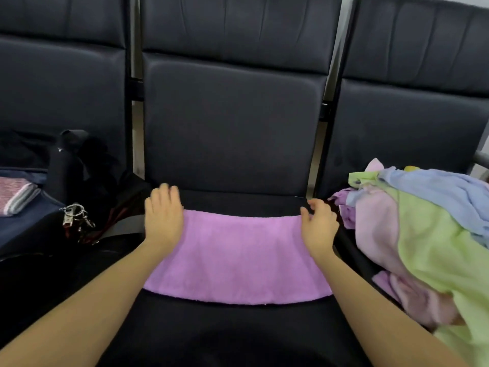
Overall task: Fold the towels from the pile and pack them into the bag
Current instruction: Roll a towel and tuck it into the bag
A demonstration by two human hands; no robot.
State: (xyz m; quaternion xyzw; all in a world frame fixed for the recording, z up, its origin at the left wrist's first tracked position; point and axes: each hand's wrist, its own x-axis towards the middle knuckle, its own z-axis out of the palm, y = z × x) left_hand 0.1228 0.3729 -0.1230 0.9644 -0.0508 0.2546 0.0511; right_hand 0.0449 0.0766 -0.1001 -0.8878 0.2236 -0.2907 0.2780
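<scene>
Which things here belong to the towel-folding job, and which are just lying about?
Belong to the job:
purple towel
towel pile
bag
folded towel in the bag
left hand
right hand

Just lying about:
keys
straps

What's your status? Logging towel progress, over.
Left hand flat on purple towel, right hand fingers curled at its far corner. Pile right, bag left. Nothing blocking.
</scene>
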